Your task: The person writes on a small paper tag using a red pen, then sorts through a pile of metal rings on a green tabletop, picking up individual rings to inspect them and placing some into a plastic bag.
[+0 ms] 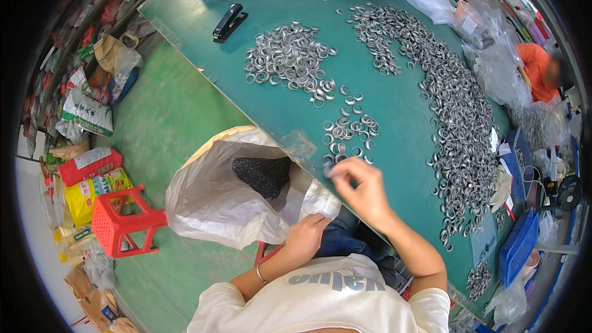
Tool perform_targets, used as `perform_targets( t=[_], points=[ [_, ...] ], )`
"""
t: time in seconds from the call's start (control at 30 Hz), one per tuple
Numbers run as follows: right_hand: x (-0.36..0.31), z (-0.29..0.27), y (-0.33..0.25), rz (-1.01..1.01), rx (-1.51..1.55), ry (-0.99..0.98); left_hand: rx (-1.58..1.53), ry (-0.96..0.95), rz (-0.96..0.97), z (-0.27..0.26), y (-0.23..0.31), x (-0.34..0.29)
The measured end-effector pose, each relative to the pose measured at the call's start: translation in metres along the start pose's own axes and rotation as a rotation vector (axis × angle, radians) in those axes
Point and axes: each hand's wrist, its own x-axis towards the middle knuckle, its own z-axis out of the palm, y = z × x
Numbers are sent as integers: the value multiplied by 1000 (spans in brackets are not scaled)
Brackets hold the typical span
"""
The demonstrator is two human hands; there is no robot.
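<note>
Rings [349, 131]: small silver metal bands, your nearest cluster sits on the green table [401, 111] at 12 o'clock from your right hand [364, 192], just beyond the fingertips. Right hand is at the table edge, fingers pinched together; motion blur there, so you can't tell whether a ring is in the pinch. Left hand [305, 237] is at 7 o'clock from the right, curled on the rim of the white woven sack [216, 200]; fingers closed on the sack's edge. Sack mouth open, dark granular contents inside, hard to make out. Your lap mostly hidden by the sack and arms. Red plastic stool [123, 222] at 9 o'clock on the floor. Farther out: a dense ring pile [290, 58] at 11 o'clock, long ring band [453, 117] curving down the 2 o'clock side. Black stapler [229, 22] at the far edge. Person in orange [536, 68] at the far right, partly cut off.
</note>
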Motion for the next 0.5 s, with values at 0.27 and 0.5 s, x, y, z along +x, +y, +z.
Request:
perform_targets(
  t=[0.27,0.5],
  points=[
    [-15,54,0,-84,-26,-193,53,-20,-23,3,-3,-3],
    [17,4,3,-106,-186,68,-19,21,10,0,-1,-1]
  ],
)
